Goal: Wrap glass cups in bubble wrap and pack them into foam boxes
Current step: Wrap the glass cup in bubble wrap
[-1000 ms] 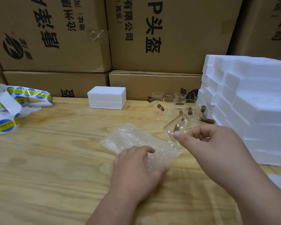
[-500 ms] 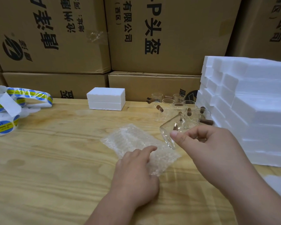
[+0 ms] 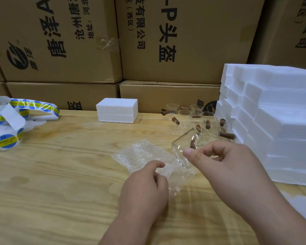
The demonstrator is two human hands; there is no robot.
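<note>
Right hand [image 3: 224,167] pinches a glass cup [image 3: 185,147] at its rim, thumb on the near side and fingers curled round the far side; cup is tilted, mouth facing near and left, held clear of the table just above the right edge of the bubble wrap [image 3: 148,156]. A brown handle shows through the glass; which way it points is hard to tell. Left hand [image 3: 145,188] rests on the near corner of the wrap, forefinger stretched forward, other fingers loosely curled; whether it pinches the sheet or only presses it, cannot tell. Wrap lies flat on the wooden table [image 3: 51,183], near centre. Risks, as judged: the rim pinch is a small hold on smooth glass, so a slip would drop the cup onto hard wood. The wrap is light and held at one corner only, so it may slide or bunch when the cup lands. Just behind the right hand, the other cups [image 3: 194,117] stand crowded together; a backward swing of the wrist could knock them. The foam boxes [image 3: 272,112] stacked at the right leave little elbow room. A single foam box [image 3: 117,110] sits far centre; a sticker roll [image 3: 16,117] lies far left.
</note>
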